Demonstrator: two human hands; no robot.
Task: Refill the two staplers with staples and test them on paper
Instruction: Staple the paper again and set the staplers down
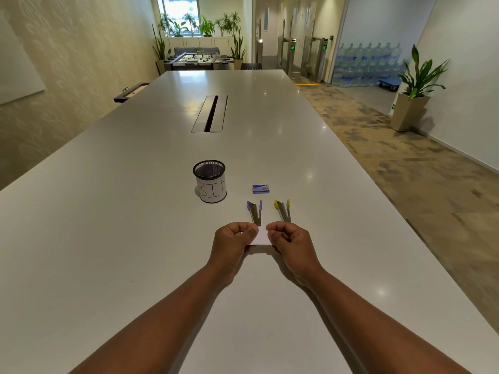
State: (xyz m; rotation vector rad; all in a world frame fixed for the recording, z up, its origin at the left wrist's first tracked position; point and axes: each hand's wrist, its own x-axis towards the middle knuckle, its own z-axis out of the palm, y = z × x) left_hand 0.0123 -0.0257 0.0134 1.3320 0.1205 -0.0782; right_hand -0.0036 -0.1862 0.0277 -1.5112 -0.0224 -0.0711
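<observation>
A: Hands?
B: Left hand (pixel 234 240) and right hand (pixel 286 242) each pinch an end of a small white paper (pixel 261 237) just above the table (pixel 108 238).
A: Staplers?
B: Blue stapler (pixel 255 211) and yellow stapler (pixel 283 210) lie open just beyond, staple box (pixel 260 189) farther, mesh bin (pixel 210 181) left.

Handwritten in large black capitals on the white paper label (pixel 213 190) wrapped round the black mesh cup (pixel 209 171) at eleven o'clock from the hands: "BIN", the last letter partly turned out of sight. Printing on the small blue staple box (pixel 260 188) at twelve o'clock, too small to read. Green arrow signs (pixel 293 47) lit on the turnstiles at one o'clock, far off.
</observation>
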